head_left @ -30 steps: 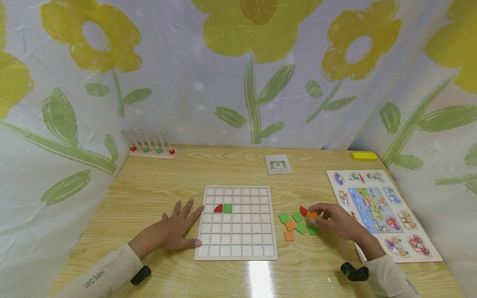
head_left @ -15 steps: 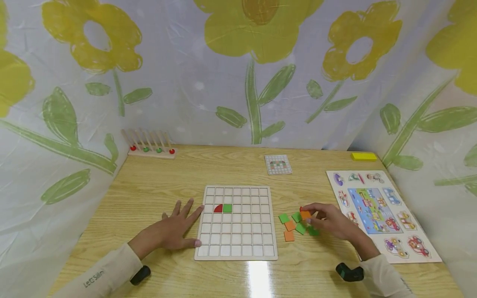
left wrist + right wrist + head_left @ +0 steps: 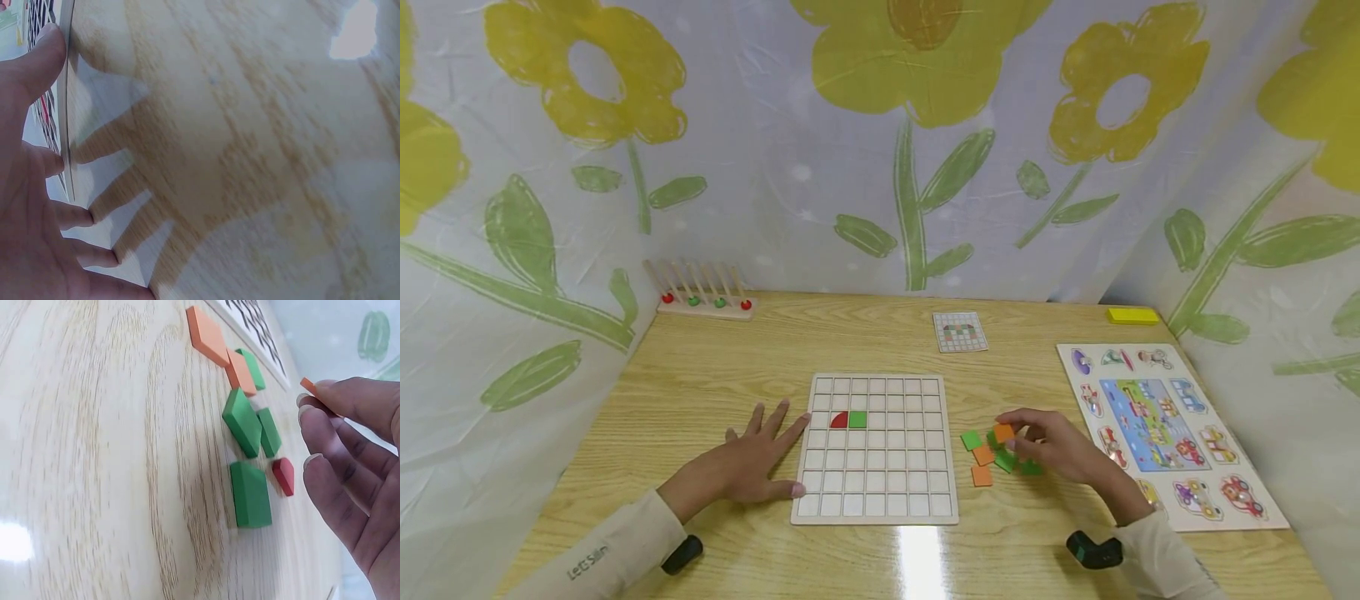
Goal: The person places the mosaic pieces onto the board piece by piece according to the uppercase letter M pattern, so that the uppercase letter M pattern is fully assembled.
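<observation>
A white grid board [image 3: 877,479] lies on the table, with a red quarter-circle tile [image 3: 840,420] and a green square tile [image 3: 857,419] side by side in its cells. My left hand [image 3: 758,458] is spread flat, thumb and index fingertip touching the board's left edge. To the right of the board, my right hand [image 3: 1056,446] pinches an orange square tile [image 3: 1003,432] between thumb and fingers, above a loose group of tiles. In the right wrist view that group includes two orange squares, several green tiles [image 3: 251,495] and one red tile [image 3: 284,475].
A small pattern card [image 3: 960,332] lies behind the board. A picture puzzle board [image 3: 1217,492] is at the right, with a yellow block [image 3: 1132,316] beyond it. At the back left stands a peg rack [image 3: 707,311] with red and green beads.
My right hand has moved left with the orange tile, lifting it off the group toward the board. My left hand and the tiles on the board have stayed put.
</observation>
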`<control>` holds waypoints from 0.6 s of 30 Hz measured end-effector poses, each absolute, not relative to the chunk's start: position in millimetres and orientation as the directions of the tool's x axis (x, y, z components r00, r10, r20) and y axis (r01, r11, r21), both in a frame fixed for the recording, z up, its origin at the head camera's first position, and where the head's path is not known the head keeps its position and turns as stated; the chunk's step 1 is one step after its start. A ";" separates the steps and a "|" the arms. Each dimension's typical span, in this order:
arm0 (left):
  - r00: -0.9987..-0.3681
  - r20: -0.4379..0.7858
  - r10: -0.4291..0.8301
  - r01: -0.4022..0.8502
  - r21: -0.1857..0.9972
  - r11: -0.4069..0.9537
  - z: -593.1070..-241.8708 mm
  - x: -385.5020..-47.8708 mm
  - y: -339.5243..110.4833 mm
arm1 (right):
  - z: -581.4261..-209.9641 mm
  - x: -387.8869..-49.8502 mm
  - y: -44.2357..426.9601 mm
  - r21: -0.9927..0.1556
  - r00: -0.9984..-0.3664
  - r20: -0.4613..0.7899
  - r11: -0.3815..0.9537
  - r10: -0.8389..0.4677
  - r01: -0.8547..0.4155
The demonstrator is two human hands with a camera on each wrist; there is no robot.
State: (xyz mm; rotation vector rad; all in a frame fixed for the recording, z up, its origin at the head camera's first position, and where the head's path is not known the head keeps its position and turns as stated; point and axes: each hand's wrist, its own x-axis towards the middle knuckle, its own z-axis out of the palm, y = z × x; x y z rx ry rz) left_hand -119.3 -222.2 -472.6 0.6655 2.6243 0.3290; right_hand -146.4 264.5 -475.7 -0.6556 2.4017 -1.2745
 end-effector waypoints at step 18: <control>-0.806 -0.329 0.492 0.388 0.333 0.859 -473.6 -119.0 -223.9 | -472.9 -145.8 245.3 -0.841 -0.836 -0.092 0.492 -0.540 -0.225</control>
